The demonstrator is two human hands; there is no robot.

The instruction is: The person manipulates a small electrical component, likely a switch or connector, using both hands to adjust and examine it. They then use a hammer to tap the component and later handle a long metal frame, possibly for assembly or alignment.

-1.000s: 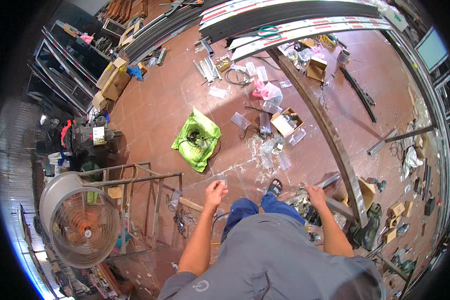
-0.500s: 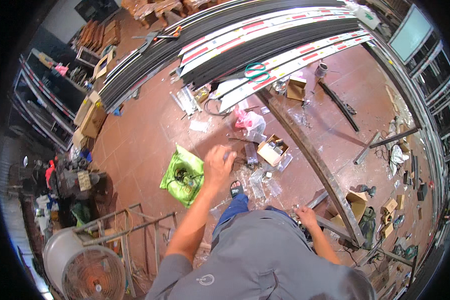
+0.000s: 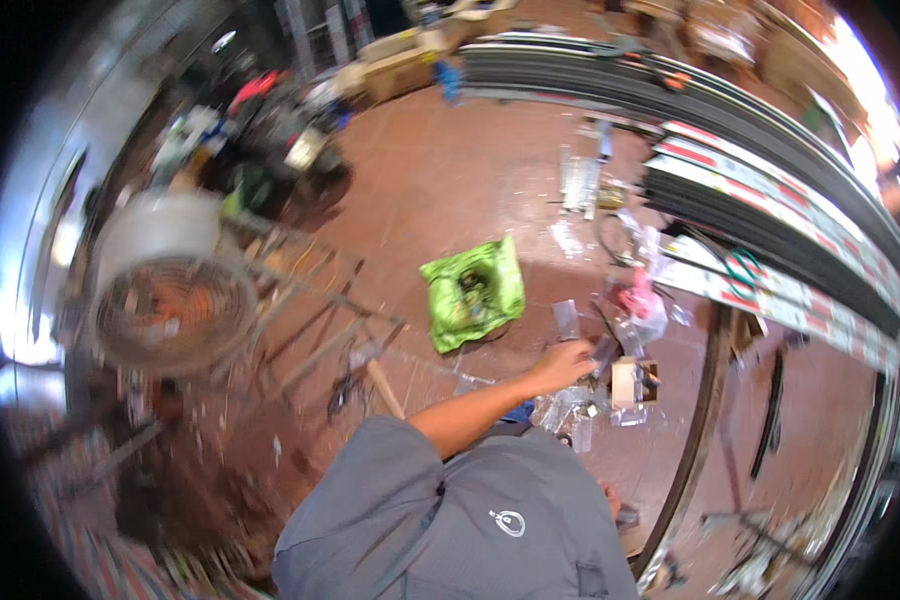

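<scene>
My left hand (image 3: 567, 366) reaches out over the floor with its fingers curled together; whatever is in them is too blurred to name. Left of it lies a bright green bag (image 3: 447, 325), spread open with dark items inside. Close to its right stands a small open cardboard box (image 3: 623, 386) holding dark and pale pieces. Clear plastic sleeves (image 3: 566, 320) are scattered near my fingers. Low beside my torso, only part of my right hand (image 3: 611, 494) shows; its fingers are mostly hidden.
Long black profiles and white strips (image 3: 800, 300) lie stacked at the right, with green-handled scissors (image 3: 742, 273) on them. A steel beam (image 3: 698, 430) runs below. At left stand a large drum fan (image 3: 170, 310) and a metal frame (image 3: 320, 345). A pink-and-white plastic bag (image 3: 642, 303) lies nearby.
The view has swung to the left, so the fan and green bag sit further right in the picture. My left hand has moved from beside the green bag toward the cardboard box.
</scene>
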